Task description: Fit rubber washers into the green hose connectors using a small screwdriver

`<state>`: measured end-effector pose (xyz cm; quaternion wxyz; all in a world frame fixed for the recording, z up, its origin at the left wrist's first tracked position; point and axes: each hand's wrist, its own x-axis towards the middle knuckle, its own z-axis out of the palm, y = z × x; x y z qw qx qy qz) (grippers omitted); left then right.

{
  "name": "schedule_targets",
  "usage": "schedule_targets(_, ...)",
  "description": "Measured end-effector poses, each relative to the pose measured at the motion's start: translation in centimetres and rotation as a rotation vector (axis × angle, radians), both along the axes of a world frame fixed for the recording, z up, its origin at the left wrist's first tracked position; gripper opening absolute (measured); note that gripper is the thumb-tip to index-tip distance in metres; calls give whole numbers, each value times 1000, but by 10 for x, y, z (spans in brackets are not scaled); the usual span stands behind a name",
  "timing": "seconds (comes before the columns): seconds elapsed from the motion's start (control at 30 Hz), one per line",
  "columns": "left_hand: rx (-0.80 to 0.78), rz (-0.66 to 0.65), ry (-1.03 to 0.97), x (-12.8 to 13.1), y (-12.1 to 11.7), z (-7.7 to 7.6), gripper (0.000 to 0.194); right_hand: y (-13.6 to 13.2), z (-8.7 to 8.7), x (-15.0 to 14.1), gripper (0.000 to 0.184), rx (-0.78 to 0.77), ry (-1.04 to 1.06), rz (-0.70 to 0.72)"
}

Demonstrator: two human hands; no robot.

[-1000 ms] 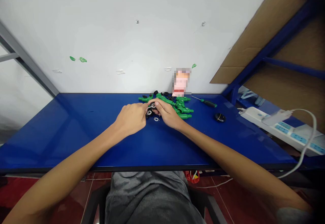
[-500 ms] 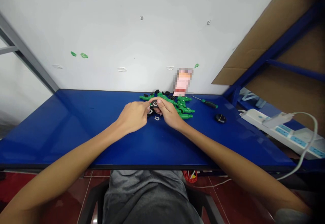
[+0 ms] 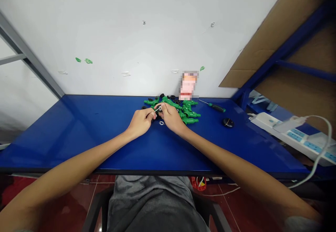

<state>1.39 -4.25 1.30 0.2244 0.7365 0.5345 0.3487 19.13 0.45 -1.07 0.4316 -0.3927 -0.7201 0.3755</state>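
My left hand (image 3: 143, 120) is closed on a thin metal rod (image 3: 157, 109), whose tip reaches to the small round part in the other hand. My right hand (image 3: 172, 117) is closed around that black ring-shaped part (image 3: 159, 108), which has a pale centre; the fingers cover much of it. Behind and to the right of both hands lie several green plastic fittings (image 3: 191, 113) in a pile. A small white ring with tabs (image 3: 161, 123) rests on the table just below the hands. Small black parts (image 3: 172, 97) are scattered at the back of the pile.
A screwdriver (image 3: 217, 108) with a dark green and black handle lies on the blue table (image 3: 78, 134), right of the pile. Closer sits a black rounded object (image 3: 228, 122). A white power strip (image 3: 296, 134) with a cable stands at the right edge. A white wall (image 3: 110, 32) closes off the back.
My left hand has drawn slightly to the left and turned, its fingers pinching the rod more visibly. The right hand has shifted slightly left with the round part. The view has tilted a little.
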Motion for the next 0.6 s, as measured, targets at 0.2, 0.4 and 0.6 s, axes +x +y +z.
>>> schedule_targets(0.2, -48, -3, -60, -4, 4, 1, 29, 5, -5, -2, 64, -92, 73, 65)
schedule_targets(0.4, -125, -97, -198, -19, 16, 3, 33, 10, 9, 10, 51, 50, -81, -21)
schedule_targets(0.6, -163, -142, -120, -41, 33, 4, 52, 9, 33, 25, 27, 172, -360, -36)
